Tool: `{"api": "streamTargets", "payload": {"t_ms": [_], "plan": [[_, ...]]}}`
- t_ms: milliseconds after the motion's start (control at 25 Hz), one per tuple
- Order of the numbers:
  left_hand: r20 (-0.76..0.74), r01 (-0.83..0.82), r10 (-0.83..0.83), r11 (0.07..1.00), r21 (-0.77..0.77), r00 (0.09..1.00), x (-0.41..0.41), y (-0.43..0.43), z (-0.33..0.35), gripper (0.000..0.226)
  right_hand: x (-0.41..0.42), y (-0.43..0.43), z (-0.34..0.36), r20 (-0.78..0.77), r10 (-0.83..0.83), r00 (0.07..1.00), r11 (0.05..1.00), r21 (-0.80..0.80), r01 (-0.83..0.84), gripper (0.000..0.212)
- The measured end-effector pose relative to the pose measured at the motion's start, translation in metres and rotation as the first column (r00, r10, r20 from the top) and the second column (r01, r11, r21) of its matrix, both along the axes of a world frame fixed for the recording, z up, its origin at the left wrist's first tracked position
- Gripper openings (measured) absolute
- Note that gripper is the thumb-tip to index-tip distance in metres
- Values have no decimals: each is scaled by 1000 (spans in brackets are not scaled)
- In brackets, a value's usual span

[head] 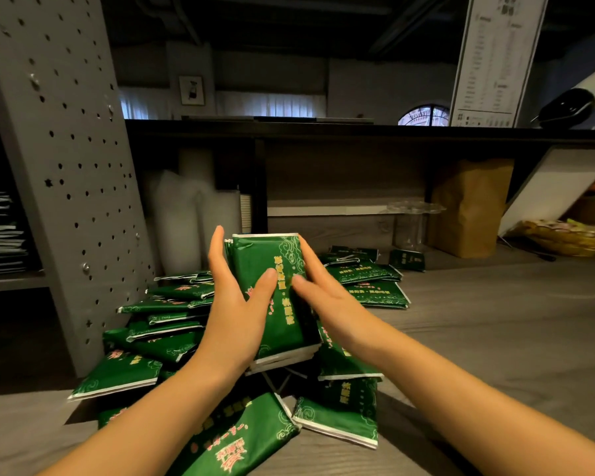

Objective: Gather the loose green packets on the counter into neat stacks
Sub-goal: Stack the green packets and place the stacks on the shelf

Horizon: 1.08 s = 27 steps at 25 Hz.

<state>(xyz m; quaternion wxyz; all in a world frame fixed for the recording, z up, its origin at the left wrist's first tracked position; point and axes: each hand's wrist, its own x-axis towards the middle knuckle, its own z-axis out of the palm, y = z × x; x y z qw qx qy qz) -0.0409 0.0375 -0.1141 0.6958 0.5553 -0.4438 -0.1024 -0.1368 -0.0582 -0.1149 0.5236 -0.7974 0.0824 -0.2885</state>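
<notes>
A stack of green packets (278, 262) is lifted above the wooden counter (495, 324), held between both hands. My left hand (236, 297) presses its left side, thumb across the front. My right hand (323, 286) presses the right side, thumb on the front too. Below and around lie several loose green packets (165, 341) in a jumbled heap on the left, more green packets (340, 410) near the front edge, and others (375, 286) lying flatter at the back right.
A grey perforated panel (69, 173) stands at the left. Under a dark shelf sit clear plastic bags (193, 214), a brown paper bag (468, 207), a clear container (409, 221) and a basket of yellow items (564, 235). One packet (407, 260) lies apart near the back.
</notes>
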Motion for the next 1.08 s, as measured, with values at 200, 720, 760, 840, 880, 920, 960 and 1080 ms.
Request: {"api": "streamTargets", "payload": {"t_ms": [200, 720, 760, 840, 880, 920, 960, 1080], "plan": [[17, -8, 8, 1000, 13, 1000, 6, 1, 2, 63, -23, -46, 9, -301, -471, 829, 769, -601, 218, 47], [-1, -16, 16, 1000, -3, 1000, 14, -1, 2, 51, -31, -66, -1, -589, -469, 658, 874, -419, 248, 61], [-5, -14, 14, 1000, -3, 1000, 14, -1, 2, 51, -32, -68, -2, -555, -473, 684, 874, -393, 286, 61], [-12, -9, 9, 1000, -1, 1000, 13, -1, 2, 51, -33, -71, 0, -426, -463, 777, 884, -285, 371, 59], [-19, -5, 5, 1000, 0, 1000, 12, -1, 2, 51, -33, -71, 3, -333, -455, 826, 890, -210, 406, 55], [-26, -1, 1, 1000, 0, 1000, 12, -1, 2, 51, -33, -70, 7, -233, -452, 861, 892, -146, 428, 49], [-35, 1, -1, 1000, -1, 999, 11, 0, 3, 51, -33, -68, 11, -142, -447, 883, 895, -94, 437, 40], [-79, 15, -15, 1000, -2, 997, 11, 0, 5, 51, -31, -51, 22, 83, -338, 937, 931, 177, 320, 20]]}}
